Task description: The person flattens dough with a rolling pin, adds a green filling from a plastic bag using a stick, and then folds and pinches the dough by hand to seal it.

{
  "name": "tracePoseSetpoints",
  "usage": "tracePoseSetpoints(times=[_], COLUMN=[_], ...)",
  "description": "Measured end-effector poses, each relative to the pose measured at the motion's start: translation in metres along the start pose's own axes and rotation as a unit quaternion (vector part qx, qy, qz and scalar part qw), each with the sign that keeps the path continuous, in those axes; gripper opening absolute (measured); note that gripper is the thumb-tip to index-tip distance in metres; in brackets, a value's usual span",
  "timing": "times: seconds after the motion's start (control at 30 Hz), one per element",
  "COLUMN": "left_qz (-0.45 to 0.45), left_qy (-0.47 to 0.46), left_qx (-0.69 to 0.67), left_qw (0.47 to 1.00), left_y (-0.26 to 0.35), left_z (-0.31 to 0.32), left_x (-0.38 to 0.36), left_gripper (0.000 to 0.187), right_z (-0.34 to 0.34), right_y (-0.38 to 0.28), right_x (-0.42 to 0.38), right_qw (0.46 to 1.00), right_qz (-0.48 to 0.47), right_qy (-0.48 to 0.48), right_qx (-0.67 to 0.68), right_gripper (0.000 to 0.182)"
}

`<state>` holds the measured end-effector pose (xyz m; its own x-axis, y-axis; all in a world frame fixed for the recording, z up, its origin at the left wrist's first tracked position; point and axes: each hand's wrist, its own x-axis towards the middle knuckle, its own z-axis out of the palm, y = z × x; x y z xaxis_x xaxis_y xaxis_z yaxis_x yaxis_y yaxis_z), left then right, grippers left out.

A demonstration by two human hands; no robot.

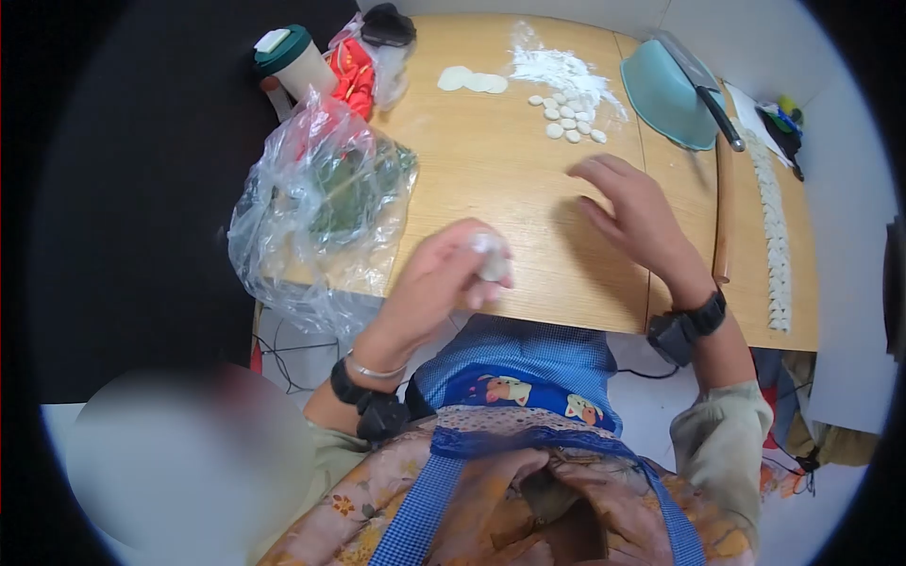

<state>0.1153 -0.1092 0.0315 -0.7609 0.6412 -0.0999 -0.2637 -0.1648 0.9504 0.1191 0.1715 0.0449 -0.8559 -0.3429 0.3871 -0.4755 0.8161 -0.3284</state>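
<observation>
Near the front edge of the table, my left hand (429, 283) is closed around a small white dough piece (492, 264). My right hand (630, 212) hovers over the wooden table (528, 208) with thumb and fingers apart, holding nothing. Beyond it lies a cluster of small round dough pieces (567, 124), beside scattered white flour (566, 75). To the left of the flour, a few flat dough wrappers (472, 79) overlap in a short row. A wooden rolling pin (724, 208) lies lengthwise to the right of my right hand.
A clear plastic bag with green contents (349, 193) covers the table's left side. Behind it stand a green-lidded cup (297, 61) and a red bag (353, 80). At the right are a tilted teal basin (665, 99), a knife (708, 90) and a long row of small white pieces (774, 226).
</observation>
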Motion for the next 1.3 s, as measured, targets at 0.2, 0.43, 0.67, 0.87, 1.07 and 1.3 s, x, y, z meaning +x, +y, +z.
tracePoseSetpoints(times=[0.2,0.43,0.67,0.87,1.07,1.3], left_qz=[0.222,0.158,0.121,0.079,0.011,0.011], left_qy=[0.375,0.363,0.335,0.25,0.012,-0.114], left_qx=[0.172,0.06,0.03,0.05,0.053,-0.021], left_qw=[0.884,0.916,0.934,0.964,0.998,0.993], left_y=[0.026,0.011,-0.002,0.003,0.036,0.043], left_z=[-0.081,-0.119,-0.124,-0.106,-0.038,0.021], left_x=[-0.059,-0.078,-0.049,0.003,0.044,0.13], left_gripper=[0.025,0.022,0.021,0.023,0.025,0.025], right_z=[0.084,0.143,0.123,0.071,0.015,-0.04], right_y=[-0.048,-0.095,-0.054,0.004,0.033,0.025], right_x=[0.09,0.126,0.108,0.043,-0.028,-0.028], right_qw=[0.986,0.947,0.972,0.977,0.989,0.989], right_qz=[-0.158,-0.308,-0.204,-0.147,-0.077,-0.013], right_qy=[0.048,0.052,0.06,0.105,0.058,0.077], right_qx=[-0.033,-0.076,-0.1,-0.117,-0.108,-0.129], right_gripper=[0.057,0.046,0.006,0.01,0.013,0.024])
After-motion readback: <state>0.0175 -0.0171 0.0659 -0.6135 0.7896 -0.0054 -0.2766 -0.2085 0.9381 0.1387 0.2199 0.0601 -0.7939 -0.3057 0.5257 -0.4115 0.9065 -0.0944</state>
